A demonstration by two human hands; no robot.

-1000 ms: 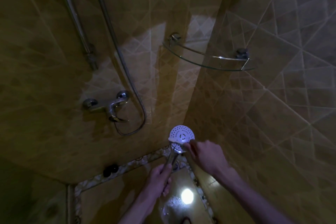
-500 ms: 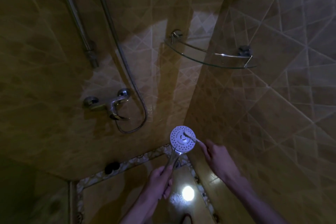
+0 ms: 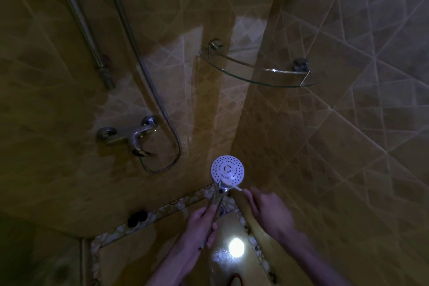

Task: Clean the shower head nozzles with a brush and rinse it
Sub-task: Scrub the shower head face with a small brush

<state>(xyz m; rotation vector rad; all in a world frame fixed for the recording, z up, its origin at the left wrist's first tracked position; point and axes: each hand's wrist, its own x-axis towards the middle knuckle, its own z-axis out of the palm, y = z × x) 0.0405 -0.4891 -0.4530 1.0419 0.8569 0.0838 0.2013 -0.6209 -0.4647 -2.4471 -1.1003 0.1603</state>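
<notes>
Your left hand (image 3: 199, 223) is wrapped around the chrome handle of the shower head (image 3: 227, 170), holding it up in the tiled corner with the white nozzle face turned toward you. Your right hand (image 3: 267, 210) is blurred; its fingers are drawn together in a pinch on the end of the brush (image 3: 233, 186), a thin pale stick. The brush tip lies against the lower rim of the face, just above where the handle joins it. The two hands are apart, left lower, right beside the head. The hose (image 3: 160, 109) loops down the left wall beside the tap (image 3: 134, 139) and curls back under it. A glass shelf (image 3: 255, 74) spans the corner above the head. Below your hands a bright light spot (image 3: 236, 246) glares off the wet floor
</notes>
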